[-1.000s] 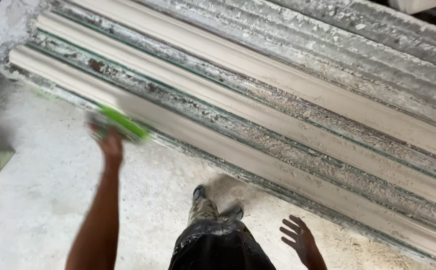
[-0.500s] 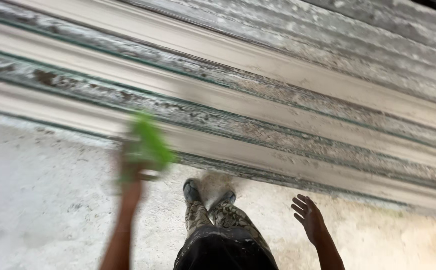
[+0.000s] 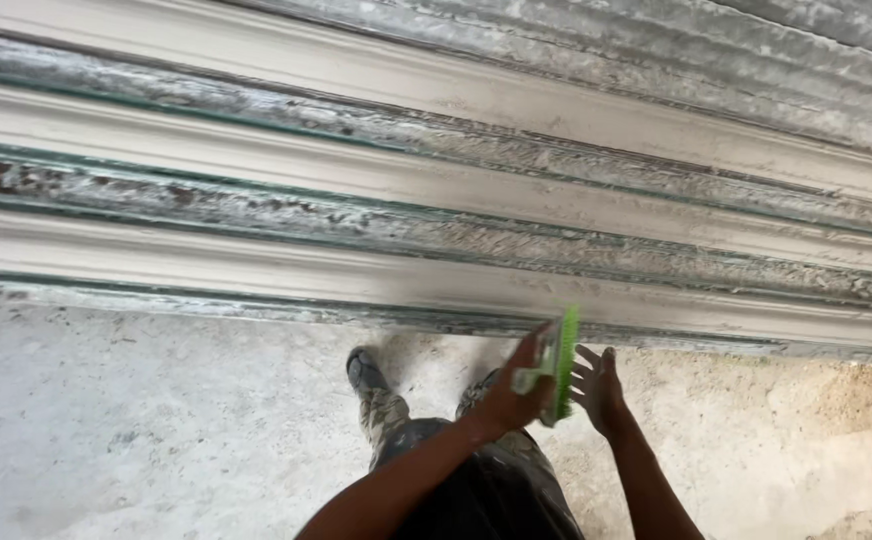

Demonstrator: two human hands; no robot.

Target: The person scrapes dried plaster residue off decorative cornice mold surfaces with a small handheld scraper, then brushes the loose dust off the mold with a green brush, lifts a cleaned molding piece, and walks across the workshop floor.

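While left hand (image 3: pixel 511 400) holds green brush (image 3: pixel 559 362) — dusty concrete floor (image 3: pixel 136 430), long white mouldings (image 3: pixel 256 270).

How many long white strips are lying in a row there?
3 long white strips, side by side: the nearest strip just above the floor, the middle strip behind it, the far strip near the top. More may lie beyond the picture's top edge.

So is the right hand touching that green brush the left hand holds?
Cannot tell. In the head view the right hand is spread right beside the green brush gripped by the left hand; no plain gap or contact shows.
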